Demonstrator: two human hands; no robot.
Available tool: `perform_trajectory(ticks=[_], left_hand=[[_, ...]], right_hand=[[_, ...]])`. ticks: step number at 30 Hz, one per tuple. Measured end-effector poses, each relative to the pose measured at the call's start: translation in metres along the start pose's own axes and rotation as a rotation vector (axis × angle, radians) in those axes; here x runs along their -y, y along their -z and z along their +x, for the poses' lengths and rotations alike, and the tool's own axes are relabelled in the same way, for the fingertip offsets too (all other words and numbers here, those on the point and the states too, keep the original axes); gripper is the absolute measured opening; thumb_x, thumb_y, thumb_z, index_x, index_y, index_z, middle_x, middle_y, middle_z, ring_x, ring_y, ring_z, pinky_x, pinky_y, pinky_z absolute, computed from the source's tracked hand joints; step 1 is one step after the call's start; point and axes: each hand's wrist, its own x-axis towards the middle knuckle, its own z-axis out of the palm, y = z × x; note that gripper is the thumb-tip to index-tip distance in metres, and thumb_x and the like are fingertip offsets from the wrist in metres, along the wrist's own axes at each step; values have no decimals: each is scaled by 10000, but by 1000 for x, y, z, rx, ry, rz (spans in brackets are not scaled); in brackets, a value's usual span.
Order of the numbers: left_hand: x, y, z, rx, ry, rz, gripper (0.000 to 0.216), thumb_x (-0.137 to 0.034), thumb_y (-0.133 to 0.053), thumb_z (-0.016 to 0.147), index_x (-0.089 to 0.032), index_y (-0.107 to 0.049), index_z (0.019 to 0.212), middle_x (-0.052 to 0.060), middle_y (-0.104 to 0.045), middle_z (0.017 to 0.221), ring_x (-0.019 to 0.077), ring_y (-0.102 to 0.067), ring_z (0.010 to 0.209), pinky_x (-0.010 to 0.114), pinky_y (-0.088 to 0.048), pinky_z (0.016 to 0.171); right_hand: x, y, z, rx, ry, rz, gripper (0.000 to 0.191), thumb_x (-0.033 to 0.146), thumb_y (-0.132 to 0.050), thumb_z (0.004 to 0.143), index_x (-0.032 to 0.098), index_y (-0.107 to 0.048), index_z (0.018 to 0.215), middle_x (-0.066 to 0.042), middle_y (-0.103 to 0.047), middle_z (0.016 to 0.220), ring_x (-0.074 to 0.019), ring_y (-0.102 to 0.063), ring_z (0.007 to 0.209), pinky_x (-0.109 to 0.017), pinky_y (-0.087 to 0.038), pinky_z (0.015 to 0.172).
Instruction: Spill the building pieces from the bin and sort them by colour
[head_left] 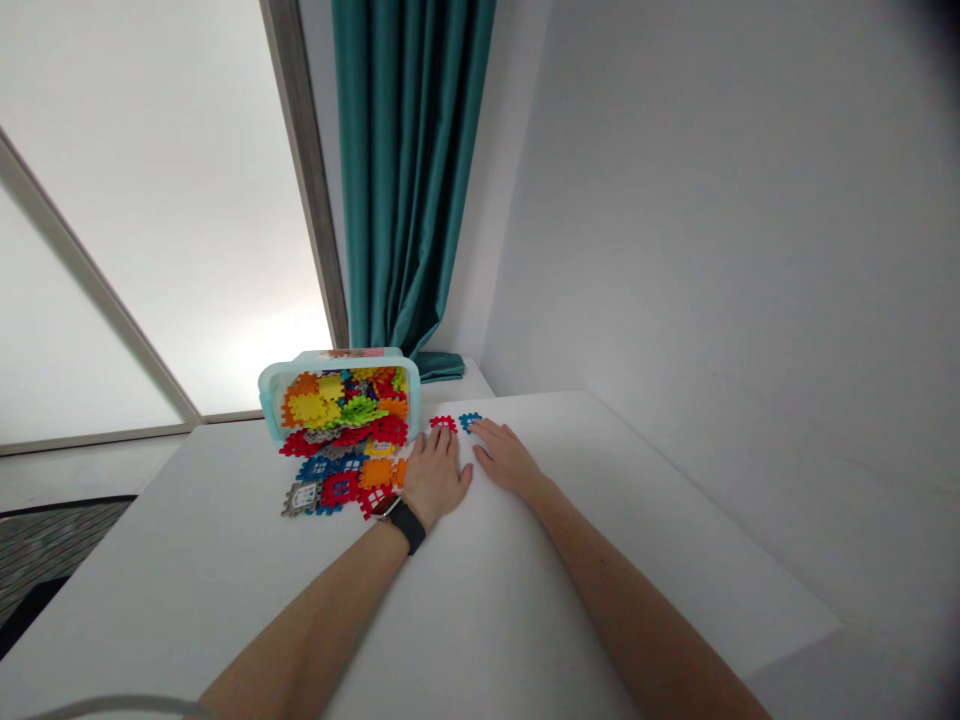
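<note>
My left hand (435, 472) lies flat on the white table (525, 600), fingers stretched toward a red toothed tile (442, 423) at its fingertips. A black watch sits on that wrist. My right hand (504, 455) also lies flat beside it, fingers spread, with a blue tile (469, 420) just beyond the fingertips. Neither hand holds anything. Left of my left hand, a pale turquoise plastic tub (337, 390) lies tipped on its side, and several coloured interlocking tiles (341, 478) spill out of it onto the table.
A teal curtain (405, 180) hangs behind the tub beside a large bright window (150, 200). A white wall (750, 250) runs along the table's right side. The table's near left edge drops to a dark floor (52, 550).
</note>
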Motion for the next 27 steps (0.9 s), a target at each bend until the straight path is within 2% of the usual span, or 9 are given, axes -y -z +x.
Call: perform_trajectory(ticks=[4, 12, 19, 23, 27], left_hand=[[-1, 1, 0, 4, 4, 2, 591, -430, -430, 968, -37, -496, 1405, 231, -490, 1492, 355, -409, 1407, 528, -292, 1151], [-2, 2, 0, -3, 10, 10, 578, -429, -416, 979, -50, -499, 1407, 222, -492, 1496, 340, -412, 1408, 531, -314, 1139], [-3, 5, -5, -39, -20, 18, 569, -430, -435, 979, -55, -494, 1403, 225, -509, 1477, 358, -417, 1395, 540, -313, 1133], [2, 14, -16, -68, -75, -5, 522, -438, -467, 972, -93, -525, 1360, 210, -572, 1403, 353, -484, 1325, 536, -343, 1108], [19, 34, -32, -70, -133, -49, 416, -423, -491, 972, -141, -580, 1266, 177, -630, 1299, 329, -560, 1216, 500, -406, 1051]], right_hand=[[-1, -1, 0, -12, -3, 10, 469, 263, -404, 979, 214, -531, 1428, -96, -502, 1526, -239, -424, 1433, -497, -286, 1200], [-4, -5, 0, -63, 12, 37, 463, 264, -423, 971, 228, -545, 1416, -101, -524, 1505, -254, -447, 1416, -507, -292, 1195], [-10, -8, -1, -128, 51, 76, 498, 233, -439, 948, 187, -505, 1439, -132, -535, 1486, -261, -463, 1400, -506, -347, 1170], [-11, -8, -6, -168, 82, 104, 484, 206, -463, 926, 191, -534, 1404, -134, -571, 1443, -252, -488, 1373, -480, -395, 1145], [0, -7, -10, -192, 115, 127, 433, 191, -488, 914, 205, -591, 1335, -133, -615, 1383, -267, -516, 1334, -502, -411, 1121]])
